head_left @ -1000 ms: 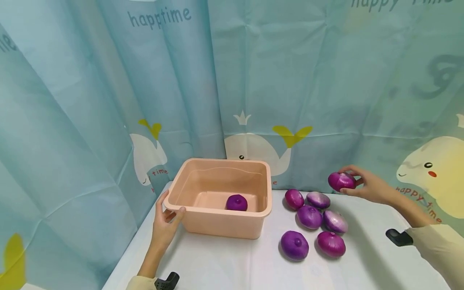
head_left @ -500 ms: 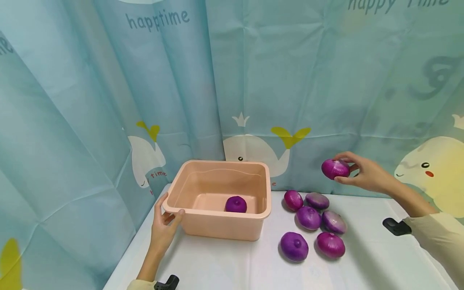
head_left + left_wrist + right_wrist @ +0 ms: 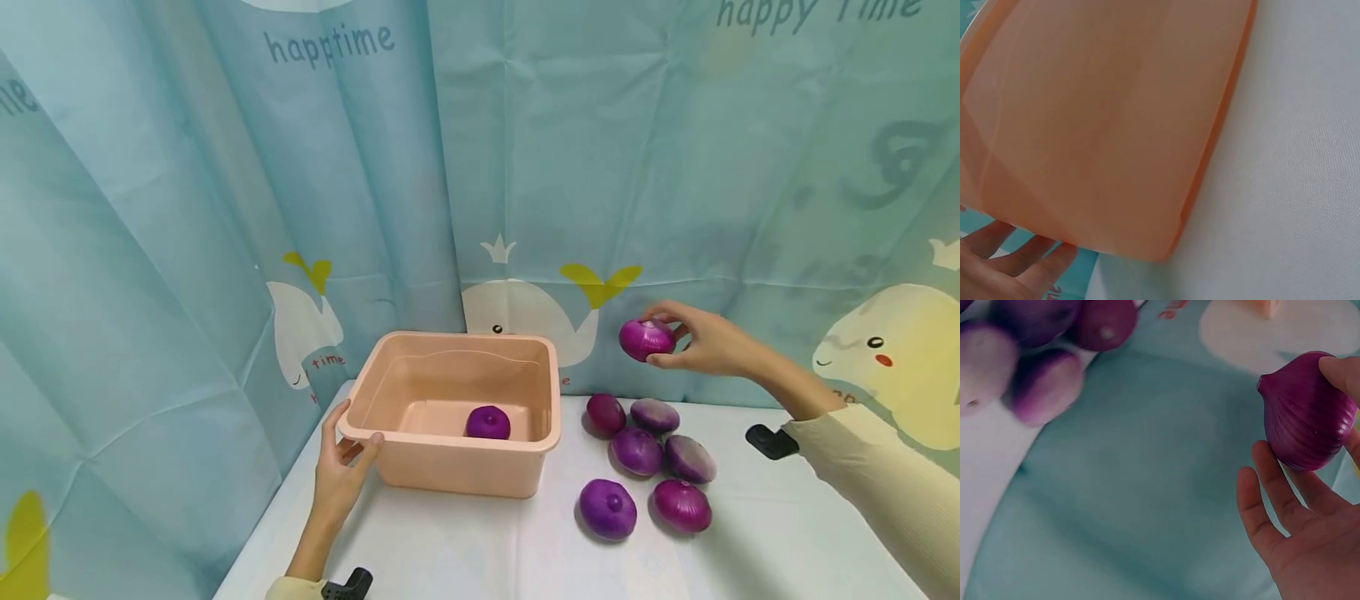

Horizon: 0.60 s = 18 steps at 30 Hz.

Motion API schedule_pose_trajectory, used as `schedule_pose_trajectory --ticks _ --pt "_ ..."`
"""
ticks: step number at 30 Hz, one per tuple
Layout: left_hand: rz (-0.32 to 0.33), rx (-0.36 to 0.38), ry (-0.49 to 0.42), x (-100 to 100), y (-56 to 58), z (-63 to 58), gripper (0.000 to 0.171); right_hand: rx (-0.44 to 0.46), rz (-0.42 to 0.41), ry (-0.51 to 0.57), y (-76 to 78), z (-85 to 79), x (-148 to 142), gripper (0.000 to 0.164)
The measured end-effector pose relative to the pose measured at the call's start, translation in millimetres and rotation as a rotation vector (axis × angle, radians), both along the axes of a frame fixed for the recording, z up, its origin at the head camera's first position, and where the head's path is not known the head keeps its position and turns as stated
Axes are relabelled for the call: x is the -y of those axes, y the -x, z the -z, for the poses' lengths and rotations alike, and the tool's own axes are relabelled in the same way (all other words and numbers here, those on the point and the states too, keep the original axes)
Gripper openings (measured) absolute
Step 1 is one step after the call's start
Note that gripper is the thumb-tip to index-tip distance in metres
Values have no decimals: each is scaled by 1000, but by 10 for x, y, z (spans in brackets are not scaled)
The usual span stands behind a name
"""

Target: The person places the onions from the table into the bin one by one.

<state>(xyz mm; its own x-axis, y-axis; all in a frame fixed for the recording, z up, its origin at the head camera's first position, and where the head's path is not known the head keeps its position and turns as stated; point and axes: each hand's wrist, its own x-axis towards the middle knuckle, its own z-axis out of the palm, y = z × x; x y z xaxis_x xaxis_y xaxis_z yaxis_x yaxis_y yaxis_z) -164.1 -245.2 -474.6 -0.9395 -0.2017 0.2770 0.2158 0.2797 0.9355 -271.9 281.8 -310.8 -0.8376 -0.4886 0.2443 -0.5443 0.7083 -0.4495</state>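
Note:
My right hand (image 3: 708, 342) holds a red onion (image 3: 647, 340) in the air above the table's back edge, thumb on one side and fingers on the other. In the right wrist view the same onion (image 3: 1310, 412) sits between thumb and fingers, its pointed end facing away. My left hand (image 3: 341, 479) grips the near left corner of a peach plastic basin (image 3: 457, 467), thumb over the rim and fingers around the outer side. The left wrist view shows those fingers against the basin wall (image 3: 1097, 125). One purple onion (image 3: 488, 422) lies inside the basin.
Several onions cluster on the white table to the basin's right, among them a dark one (image 3: 605, 415) and a pale one (image 3: 690, 459). Two more, a purple onion (image 3: 607, 509) and a magenta onion (image 3: 682, 506), lie nearer. A blue curtain (image 3: 525, 167) hangs behind.
My right hand has lifted the held onion and carried it left toward the basin. My left hand and the basin have stayed in place.

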Motion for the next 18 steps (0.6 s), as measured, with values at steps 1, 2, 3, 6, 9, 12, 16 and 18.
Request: schedule_pose_trajectory --ticks 1,2,3,6,9,12,16,18 --pt "-1 4 -1 -4 -1 1 76 9 -18 3 17 -28 63 53" --pt "-1 9 -5 -9 0 2 77 16 -35 4 36 -53 127 53" --pt "-2 13 -9 -12 -1 4 77 25 -46 1 54 -77 195 52" --pt "-4 21 -13 -10 10 9 77 42 -77 -17 122 -135 414 52" --pt "-13 28 -9 -10 19 23 76 54 -104 -36 180 -162 639 52" --pt "-33 34 -2 -12 21 35 75 68 -145 -38 235 -155 869 52" --pt "-48 34 -11 -9 21 48 73 100 -208 -29 292 -134 1177 53" --pt "-51 29 -12 -12 22 53 73 110 -221 -29 318 -119 1321 53"
